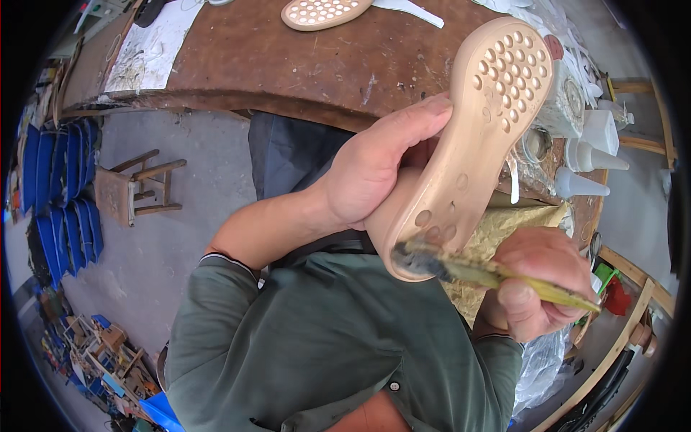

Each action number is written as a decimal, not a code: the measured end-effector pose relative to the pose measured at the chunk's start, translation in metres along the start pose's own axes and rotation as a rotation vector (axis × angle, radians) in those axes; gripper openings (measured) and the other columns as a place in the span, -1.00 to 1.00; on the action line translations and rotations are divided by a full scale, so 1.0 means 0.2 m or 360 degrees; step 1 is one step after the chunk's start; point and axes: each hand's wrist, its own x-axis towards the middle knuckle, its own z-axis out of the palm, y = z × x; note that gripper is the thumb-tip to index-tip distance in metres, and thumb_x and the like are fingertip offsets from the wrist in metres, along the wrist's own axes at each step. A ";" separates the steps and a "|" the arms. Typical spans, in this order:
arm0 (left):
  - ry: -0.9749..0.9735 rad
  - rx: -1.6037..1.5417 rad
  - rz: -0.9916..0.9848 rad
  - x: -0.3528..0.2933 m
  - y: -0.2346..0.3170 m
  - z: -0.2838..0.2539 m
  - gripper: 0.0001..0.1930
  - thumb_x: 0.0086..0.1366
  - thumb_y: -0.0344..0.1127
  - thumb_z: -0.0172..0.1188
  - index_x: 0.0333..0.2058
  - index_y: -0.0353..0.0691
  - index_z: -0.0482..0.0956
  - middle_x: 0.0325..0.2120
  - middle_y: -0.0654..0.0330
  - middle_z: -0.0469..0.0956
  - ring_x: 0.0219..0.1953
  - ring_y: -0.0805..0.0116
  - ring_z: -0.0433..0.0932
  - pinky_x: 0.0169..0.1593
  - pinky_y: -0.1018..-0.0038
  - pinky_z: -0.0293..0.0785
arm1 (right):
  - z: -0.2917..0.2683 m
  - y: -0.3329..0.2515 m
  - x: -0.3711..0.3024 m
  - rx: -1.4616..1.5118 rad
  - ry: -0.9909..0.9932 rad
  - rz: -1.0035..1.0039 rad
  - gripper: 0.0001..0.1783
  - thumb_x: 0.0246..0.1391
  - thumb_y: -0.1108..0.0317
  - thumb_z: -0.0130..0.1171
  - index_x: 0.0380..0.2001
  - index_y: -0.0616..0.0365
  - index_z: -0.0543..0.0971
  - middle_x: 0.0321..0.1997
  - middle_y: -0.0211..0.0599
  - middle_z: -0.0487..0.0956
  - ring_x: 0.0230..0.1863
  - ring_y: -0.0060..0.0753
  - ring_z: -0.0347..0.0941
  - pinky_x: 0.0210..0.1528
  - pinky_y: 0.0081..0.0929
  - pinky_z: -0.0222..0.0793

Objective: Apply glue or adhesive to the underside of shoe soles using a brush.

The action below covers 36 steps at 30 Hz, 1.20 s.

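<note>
A beige shoe sole [461, 165] is tilted upright in front of me, with round hollows across its wider forefoot end at the top. My left hand [374, 162] is wrapped round its left edge near the middle, the thumb laid along the side. Lower right, my right hand [543, 281] is closed round the yellowish handle of a brush [482, 273]. The brush's dark, worn bristles touch the heel end of the sole, which has several larger round marks. Part of my left fingers is hidden behind the sole.
On the brown table [237, 54] lie another sole [324, 13] and a white strip [410, 10]. To the right stand a can [536, 146], a white container [565, 104] and nozzle bottles [594, 155]. A wooden stool [137, 189] and stacked blue bins [61, 162] are at left.
</note>
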 end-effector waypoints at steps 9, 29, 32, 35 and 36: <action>0.0032 -0.0009 -0.0149 0.00 -0.01 -0.02 -0.50 0.38 -0.11 -0.33 0.14 -0.35 0.18 -0.04 -0.07 0.42 -0.09 0.14 0.51 -0.02 0.33 0.45 | -0.02 0.05 0.08 0.0220 -0.0409 -0.0300 -0.72 -0.23 0.47 0.36 -0.39 0.30 0.53 -0.64 -0.26 0.54 -0.71 -0.37 0.46 -0.71 -0.51 0.31; 0.0130 -0.0303 -0.0676 -0.01 -0.04 0.01 -0.63 0.35 -0.16 -0.09 -0.03 -0.30 0.42 -0.21 0.14 0.55 -0.27 0.49 0.55 -0.17 0.57 0.47 | -0.07 0.17 0.31 0.0392 -0.1108 -0.0797 -0.87 -0.19 0.40 0.32 -0.57 0.23 0.60 -0.71 -0.43 0.47 -0.79 -0.64 0.33 -0.79 -0.69 0.06; 0.0157 -0.0243 -0.0617 -0.05 -0.02 -0.02 -0.62 0.35 -0.19 -0.10 0.02 -0.30 0.39 -0.19 0.16 0.54 -0.25 0.50 0.55 -0.17 0.57 0.47 | 0.00 0.17 0.44 0.0639 -0.1083 -0.0771 -0.87 -0.19 0.38 0.33 -0.56 0.21 0.61 -0.71 -0.44 0.47 -0.77 -0.64 0.35 -0.78 -0.69 0.08; 0.0287 -0.0188 -0.0630 -0.03 -0.01 0.00 -0.61 0.35 -0.19 -0.10 0.04 -0.31 0.37 -0.18 0.16 0.54 -0.25 0.51 0.55 -0.16 0.57 0.47 | -0.06 0.26 0.42 0.0714 -0.1022 -0.0642 -0.85 -0.16 0.35 0.32 -0.54 0.21 0.63 -0.71 -0.40 0.48 -0.77 -0.60 0.36 -0.77 -0.66 0.11; 0.0275 -0.0185 -0.0638 -0.03 0.00 -0.01 -0.61 0.35 -0.19 -0.10 0.04 -0.31 0.37 -0.18 0.16 0.54 -0.25 0.51 0.55 -0.16 0.57 0.47 | -0.10 0.28 0.42 0.0700 -0.1060 -0.0510 -0.85 -0.15 0.34 0.32 -0.53 0.21 0.64 -0.71 -0.38 0.49 -0.77 -0.58 0.36 -0.77 -0.65 0.12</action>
